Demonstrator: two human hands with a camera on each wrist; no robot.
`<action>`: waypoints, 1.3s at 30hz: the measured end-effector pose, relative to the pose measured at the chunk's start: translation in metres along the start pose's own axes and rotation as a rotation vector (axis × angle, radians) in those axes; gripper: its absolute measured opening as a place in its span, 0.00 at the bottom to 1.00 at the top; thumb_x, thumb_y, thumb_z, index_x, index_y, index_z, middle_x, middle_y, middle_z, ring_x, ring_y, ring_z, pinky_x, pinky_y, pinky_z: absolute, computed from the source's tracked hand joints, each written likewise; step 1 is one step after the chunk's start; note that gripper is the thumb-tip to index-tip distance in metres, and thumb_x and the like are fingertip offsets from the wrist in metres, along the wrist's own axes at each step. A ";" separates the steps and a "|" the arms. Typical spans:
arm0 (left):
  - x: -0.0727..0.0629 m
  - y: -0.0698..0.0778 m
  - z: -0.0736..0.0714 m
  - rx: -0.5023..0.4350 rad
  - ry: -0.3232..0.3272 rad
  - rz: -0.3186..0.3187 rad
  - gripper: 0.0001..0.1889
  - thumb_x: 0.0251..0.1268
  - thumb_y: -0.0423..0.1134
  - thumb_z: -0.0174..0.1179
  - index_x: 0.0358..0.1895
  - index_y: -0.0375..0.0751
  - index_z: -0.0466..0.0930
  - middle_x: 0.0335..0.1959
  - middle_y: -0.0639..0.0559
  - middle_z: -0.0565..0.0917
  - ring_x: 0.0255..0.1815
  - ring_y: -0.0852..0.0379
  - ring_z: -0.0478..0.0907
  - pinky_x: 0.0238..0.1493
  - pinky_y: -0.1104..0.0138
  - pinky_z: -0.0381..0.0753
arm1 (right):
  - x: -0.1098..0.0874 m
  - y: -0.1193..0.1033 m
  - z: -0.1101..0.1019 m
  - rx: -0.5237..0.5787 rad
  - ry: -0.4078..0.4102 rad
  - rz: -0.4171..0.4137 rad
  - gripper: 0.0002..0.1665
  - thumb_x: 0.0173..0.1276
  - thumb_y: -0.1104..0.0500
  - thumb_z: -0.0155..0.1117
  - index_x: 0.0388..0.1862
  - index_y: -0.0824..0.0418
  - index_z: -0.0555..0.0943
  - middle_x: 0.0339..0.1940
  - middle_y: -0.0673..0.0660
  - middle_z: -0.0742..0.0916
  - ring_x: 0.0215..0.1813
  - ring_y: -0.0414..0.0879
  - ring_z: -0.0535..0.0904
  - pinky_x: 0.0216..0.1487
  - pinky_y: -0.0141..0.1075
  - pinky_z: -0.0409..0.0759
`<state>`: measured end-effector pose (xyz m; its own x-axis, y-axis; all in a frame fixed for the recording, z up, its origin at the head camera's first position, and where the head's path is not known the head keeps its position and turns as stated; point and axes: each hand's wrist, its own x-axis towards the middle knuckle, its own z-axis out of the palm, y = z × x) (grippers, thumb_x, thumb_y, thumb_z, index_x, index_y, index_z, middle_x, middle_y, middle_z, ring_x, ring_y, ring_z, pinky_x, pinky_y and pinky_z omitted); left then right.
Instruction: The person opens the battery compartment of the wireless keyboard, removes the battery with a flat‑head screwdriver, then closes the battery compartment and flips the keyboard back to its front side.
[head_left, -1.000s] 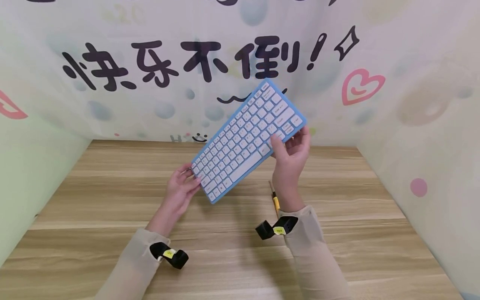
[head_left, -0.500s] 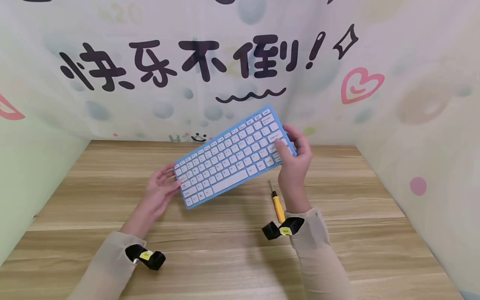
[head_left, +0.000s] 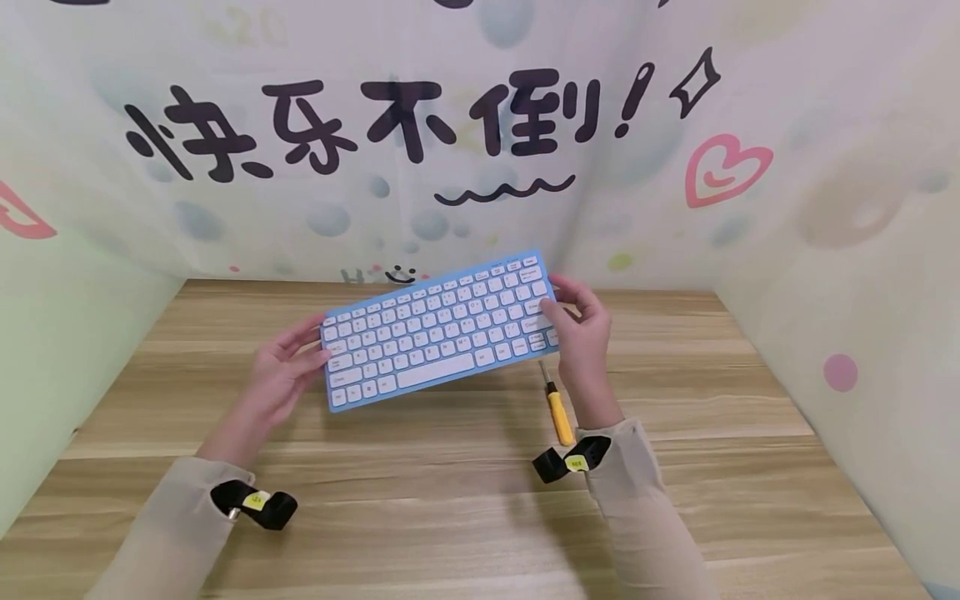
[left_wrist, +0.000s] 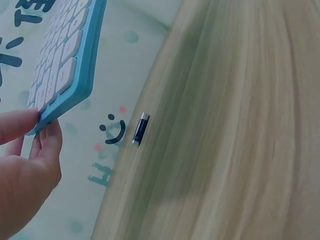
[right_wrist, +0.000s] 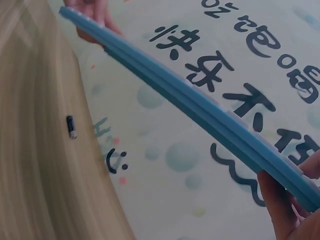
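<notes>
A blue keyboard with white keys [head_left: 438,333] is held above the table, its face toward the head camera and its right end higher. My left hand [head_left: 281,371] pinches its left end, thumb on the front and fingers behind, as the left wrist view shows. At the right end, my right hand [head_left: 585,342] grips it with the thumb over the keys and the fingers behind. A small dark battery with silver ends [left_wrist: 141,128] lies on the table near the back wall; the keyboard hides it from the head view.
A screwdriver with a yellow handle [head_left: 559,417] lies on the wooden table [head_left: 420,508], just left of my right wrist. A printed cloth [head_left: 315,217] hangs along the table's back edge. Side walls rise at both sides.
The keyboard has come down and swung from a steep slant to a nearly level one, moving left. My left hand has travelled left with it. More of the screwdriver shows.
</notes>
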<state>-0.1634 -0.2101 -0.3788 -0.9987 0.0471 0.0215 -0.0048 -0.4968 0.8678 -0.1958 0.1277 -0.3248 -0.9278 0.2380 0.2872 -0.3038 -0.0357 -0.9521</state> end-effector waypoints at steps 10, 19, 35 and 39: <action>0.003 0.006 -0.012 0.102 -0.007 -0.009 0.22 0.55 0.18 0.56 0.51 0.43 0.79 0.43 0.50 0.78 0.40 0.60 0.79 0.43 0.70 0.78 | 0.002 0.031 -0.009 -0.214 -0.102 0.185 0.18 0.62 0.66 0.59 0.52 0.60 0.78 0.39 0.58 0.76 0.35 0.47 0.73 0.29 0.30 0.76; 0.007 0.005 -0.022 0.229 0.006 -0.057 0.23 0.55 0.19 0.57 0.55 0.41 0.76 0.43 0.53 0.78 0.39 0.61 0.79 0.42 0.72 0.78 | -0.003 0.052 -0.011 -0.396 -0.208 0.354 0.21 0.62 0.62 0.61 0.56 0.55 0.74 0.43 0.60 0.77 0.34 0.49 0.75 0.26 0.33 0.75; 0.014 -0.001 -0.050 0.601 -0.041 -0.227 0.31 0.61 0.27 0.56 0.67 0.33 0.56 0.61 0.39 0.65 0.44 0.70 0.74 0.48 0.73 0.74 | -0.020 0.079 -0.014 -0.483 -0.375 0.439 0.26 0.60 0.66 0.64 0.58 0.61 0.70 0.38 0.61 0.76 0.35 0.50 0.74 0.28 0.40 0.81; 0.014 -0.004 -0.055 0.630 -0.068 -0.250 0.31 0.62 0.28 0.55 0.68 0.33 0.53 0.66 0.31 0.56 0.44 0.71 0.73 0.49 0.72 0.73 | -0.023 0.082 -0.012 -0.493 -0.391 0.447 0.27 0.59 0.68 0.64 0.58 0.62 0.69 0.37 0.62 0.76 0.33 0.50 0.75 0.26 0.39 0.80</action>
<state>-0.1807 -0.2554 -0.4097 -0.9659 0.1596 -0.2038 -0.1832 0.1344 0.9738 -0.1971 0.1306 -0.4109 -0.9765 -0.0610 -0.2069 0.1644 0.4107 -0.8968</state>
